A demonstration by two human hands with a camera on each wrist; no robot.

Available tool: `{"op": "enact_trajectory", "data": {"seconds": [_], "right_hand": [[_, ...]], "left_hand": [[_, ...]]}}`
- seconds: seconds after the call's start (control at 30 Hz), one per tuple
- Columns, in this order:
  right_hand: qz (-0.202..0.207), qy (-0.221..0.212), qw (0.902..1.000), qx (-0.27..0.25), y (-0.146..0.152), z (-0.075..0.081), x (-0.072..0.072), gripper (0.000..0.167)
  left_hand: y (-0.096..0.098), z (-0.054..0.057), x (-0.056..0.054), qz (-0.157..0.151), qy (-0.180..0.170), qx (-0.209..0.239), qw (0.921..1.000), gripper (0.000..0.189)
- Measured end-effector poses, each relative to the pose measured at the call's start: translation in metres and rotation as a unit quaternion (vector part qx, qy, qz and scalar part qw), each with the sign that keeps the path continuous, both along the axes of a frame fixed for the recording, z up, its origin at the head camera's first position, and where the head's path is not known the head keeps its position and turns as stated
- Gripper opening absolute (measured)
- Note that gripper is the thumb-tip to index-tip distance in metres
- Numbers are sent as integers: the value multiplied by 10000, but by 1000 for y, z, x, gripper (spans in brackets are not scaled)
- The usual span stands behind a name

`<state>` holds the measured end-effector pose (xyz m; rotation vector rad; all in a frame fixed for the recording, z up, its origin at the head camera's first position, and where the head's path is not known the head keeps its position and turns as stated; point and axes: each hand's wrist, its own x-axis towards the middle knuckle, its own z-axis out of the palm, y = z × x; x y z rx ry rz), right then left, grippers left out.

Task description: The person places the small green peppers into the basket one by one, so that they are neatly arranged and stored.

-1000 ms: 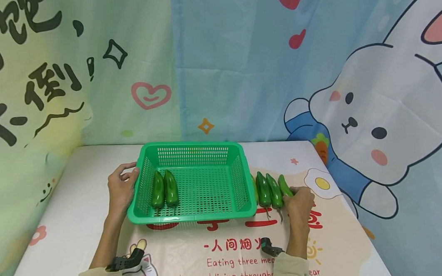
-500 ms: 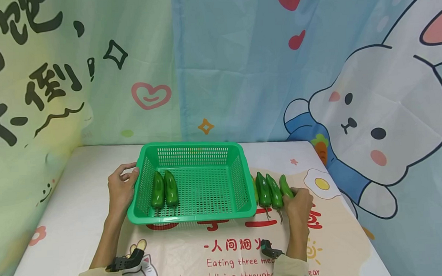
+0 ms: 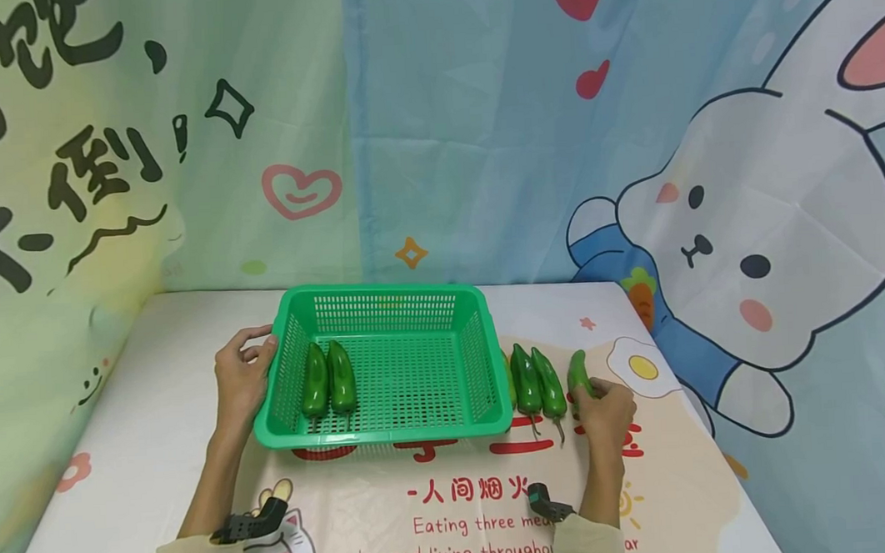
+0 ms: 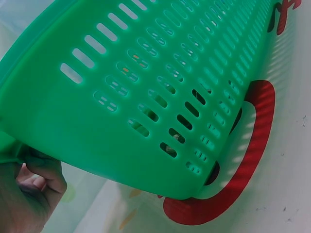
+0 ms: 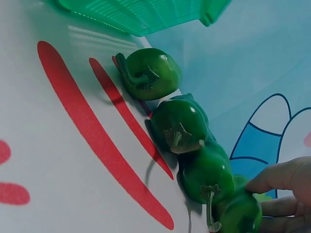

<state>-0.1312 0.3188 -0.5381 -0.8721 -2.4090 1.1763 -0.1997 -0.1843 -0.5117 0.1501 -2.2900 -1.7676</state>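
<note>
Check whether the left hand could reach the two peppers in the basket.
Likely yes: the left hand holds the green basket by its rim, but once it lets go, the two peppers lie close and uncovered.

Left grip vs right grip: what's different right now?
Left grip holds the basket at its rim; right grip pinches a pepper.
Left grip is at the basket's left end; right grip is off to its right, past the loose peppers.
Shared: both bare, each holding something green.
</note>
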Motion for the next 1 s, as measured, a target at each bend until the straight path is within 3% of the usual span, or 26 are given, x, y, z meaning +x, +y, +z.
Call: {"op": "enact_trajectory", "data": {"seconds": [0.2, 0.47, 0.8, 1.0], "right_hand": [[-267, 213, 9985, -418, 2, -3, 2, 42], [-580, 32, 9915, -1168, 3, -2, 2, 45], [-850, 322, 9644, -2483, 3, 3, 1, 49], [-871, 605, 9478, -3007, 5, 2, 1, 52]], "left_hand": [[0, 0, 0, 12, 4, -14, 10000, 38], [-1, 0, -1, -13, -5, 12, 10000, 38], [1, 1, 0, -3, -24, -25, 10000, 37], [0, 2, 1, -6, 19, 18, 10000, 36]]}}
